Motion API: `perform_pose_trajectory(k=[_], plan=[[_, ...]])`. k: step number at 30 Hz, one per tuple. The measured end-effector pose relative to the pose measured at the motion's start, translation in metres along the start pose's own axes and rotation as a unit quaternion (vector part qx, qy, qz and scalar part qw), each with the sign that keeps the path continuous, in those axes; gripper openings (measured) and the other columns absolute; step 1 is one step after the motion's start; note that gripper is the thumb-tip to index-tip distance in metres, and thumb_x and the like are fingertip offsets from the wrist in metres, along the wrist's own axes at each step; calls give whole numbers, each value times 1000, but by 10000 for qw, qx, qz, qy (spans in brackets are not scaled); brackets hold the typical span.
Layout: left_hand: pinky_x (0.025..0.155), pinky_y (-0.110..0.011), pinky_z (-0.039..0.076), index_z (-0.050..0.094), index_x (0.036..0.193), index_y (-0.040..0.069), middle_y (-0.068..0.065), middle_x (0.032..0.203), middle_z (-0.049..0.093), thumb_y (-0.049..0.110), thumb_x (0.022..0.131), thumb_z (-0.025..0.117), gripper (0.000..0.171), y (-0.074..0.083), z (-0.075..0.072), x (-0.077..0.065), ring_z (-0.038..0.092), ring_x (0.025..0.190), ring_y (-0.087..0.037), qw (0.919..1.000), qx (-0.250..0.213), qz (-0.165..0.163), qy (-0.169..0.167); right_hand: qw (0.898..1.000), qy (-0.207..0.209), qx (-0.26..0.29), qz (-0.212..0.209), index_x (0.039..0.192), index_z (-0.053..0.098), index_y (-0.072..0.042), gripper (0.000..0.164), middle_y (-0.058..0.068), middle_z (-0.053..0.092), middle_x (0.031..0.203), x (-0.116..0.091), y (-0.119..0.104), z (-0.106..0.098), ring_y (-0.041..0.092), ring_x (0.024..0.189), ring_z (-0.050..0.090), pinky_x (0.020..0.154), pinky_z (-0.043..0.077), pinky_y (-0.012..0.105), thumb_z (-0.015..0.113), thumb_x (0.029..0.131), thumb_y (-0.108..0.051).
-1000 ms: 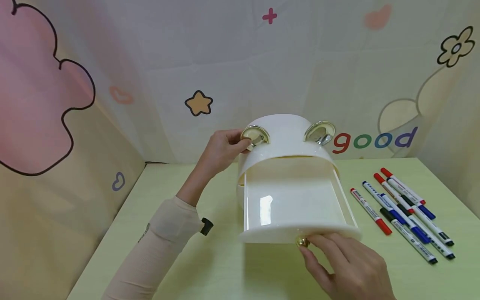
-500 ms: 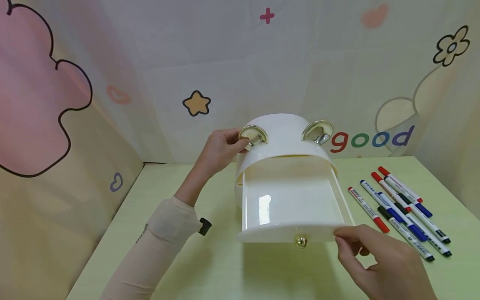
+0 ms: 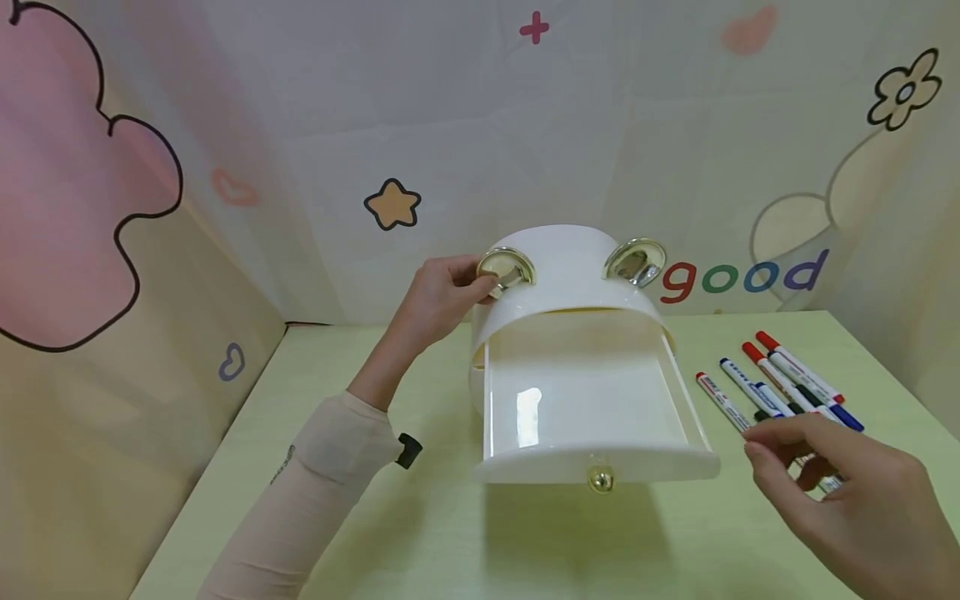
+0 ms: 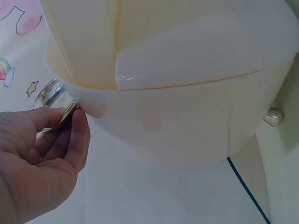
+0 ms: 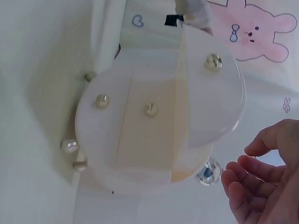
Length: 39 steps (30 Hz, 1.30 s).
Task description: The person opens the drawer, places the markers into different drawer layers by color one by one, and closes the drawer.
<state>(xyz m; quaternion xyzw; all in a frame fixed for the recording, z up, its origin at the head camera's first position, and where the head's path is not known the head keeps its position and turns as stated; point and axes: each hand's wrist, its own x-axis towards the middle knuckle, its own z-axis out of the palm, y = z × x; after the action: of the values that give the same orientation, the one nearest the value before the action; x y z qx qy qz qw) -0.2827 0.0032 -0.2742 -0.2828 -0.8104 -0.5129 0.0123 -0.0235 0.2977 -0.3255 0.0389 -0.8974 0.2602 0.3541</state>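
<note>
One bare left hand (image 3: 442,302) and one bare right hand (image 3: 862,492) show. There is one glossy white rounded box (image 3: 566,271) with two gold ear-shaped pieces (image 3: 636,263). The right wrist view shows three round gold knobs (image 5: 213,62), one on each of three white drawer fronts (image 5: 205,98). At least five white marker pens (image 3: 722,402) are visible; the right hand hides the exact number. The head view's backdrop carries one orange star (image 3: 393,205), one pink plus sign (image 3: 535,28), and four coloured letters (image 3: 822,268).
</note>
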Motion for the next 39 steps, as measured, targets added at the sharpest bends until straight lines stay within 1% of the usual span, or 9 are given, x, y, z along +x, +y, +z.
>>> perform_pose_trajectory(k=[4, 8, 11, 15, 16, 18, 30, 36, 39], plan=[[88, -40, 58, 76, 108, 3, -9, 101, 74, 12, 100, 65, 17, 0, 0, 0, 72, 91, -21, 10000, -12, 2, 3, 9995, -26, -4, 318, 91, 75, -9, 28, -6, 66, 76, 7, 13, -6, -6, 63, 52, 58, 42, 7, 84, 72, 10], [88, -40, 58, 76, 108, 2, -9, 102, 74, 12, 101, 65, 16, 1, 0, 1, 72, 91, -21, 10000, 22, 20, -23, 9960, -280, -270, 808, 99, 73, -1, 19, 7, 68, 82, 13, 24, -11, -5, 66, 50, 56, 39, 9, 81, 82, 5], [88, -40, 58, 75, 109, 2, -9, 103, 74, 12, 101, 65, 17, 1, 0, 1, 72, 91, -21, 10000, 30, 31, -44, 9912, -513, -447, 1133, 104, 71, 5, 17, 15, 68, 88, 19, 33, -14, 2, 69, 50, 58, 37, 9, 78, 88, 1], [86, -36, 58, 75, 111, 1, -10, 104, 73, 12, 101, 64, 18, 2, -1, 2, 72, 92, -21, 10000, -5, 37, -72, 9848, -773, -569, 1445, 110, 66, 11, 22, 24, 67, 95, 28, 45, -15, 22, 76, 55, 60, 37, 8, 73, 94, -2], [86, -35, 59, 75, 113, 1, -11, 105, 73, 11, 101, 64, 19, 2, -1, 2, 71, 92, -22, 10000, -22, 27, -87, 9838, -806, -576, 1496, 111, 65, 12, 22, 25, 67, 96, 29, 48, -15, 22, 77, 56, 60, 37, 8, 71, 95, -2], [85, -34, 59, 74, 116, 1, -11, 107, 72, 11, 101, 64, 20, 3, -1, 1, 71, 93, -22, 9999, -44, 0, -125, 9817, -911, -581, 1567, 113, 63, 13, 23, 26, 67, 96, 32, 55, -16, 31, 79, 58, 59, 38, 10, 69, 97, -2], [88, -37, 58, 71, 123, -1, -14, 112, 73, 9, 101, 66, 25, 5, -2, 2, 72, 95, -23, 9994, -48, -199, -261, 9724, -1396, -800, 1692, 112, 61, 18, 27, 25, 67, 91, 46, 88, -15, 32, 75, 59, 56, 40, 15, 68, 98, -4], [87, -35, 58, 72, 121, -1, -13, 111, 72, 8, 100, 67, 23, 4, -2, 0, 72, 94, -22, 9994, -40, -239, -252, 9624, -1827, -905, 1795, 112, 60, 20, 32, 27, 69, 89, 52, 103, -10, 35, 75, 63, 55, 44, 16, 68, 99, -9], [88, -36, 58, 72, 121, -1, -13, 110, 72, 8, 100, 68, 23, 4, -2, 0, 71, 94, -22, 9995, -39, -210, -248, 9564, -2010, -1023, 1858, 111, 61, 19, 36, 26, 69, 89, 52, 113, -7, 34, 76, 61, 56, 45, 21, 68, 100, -14]])
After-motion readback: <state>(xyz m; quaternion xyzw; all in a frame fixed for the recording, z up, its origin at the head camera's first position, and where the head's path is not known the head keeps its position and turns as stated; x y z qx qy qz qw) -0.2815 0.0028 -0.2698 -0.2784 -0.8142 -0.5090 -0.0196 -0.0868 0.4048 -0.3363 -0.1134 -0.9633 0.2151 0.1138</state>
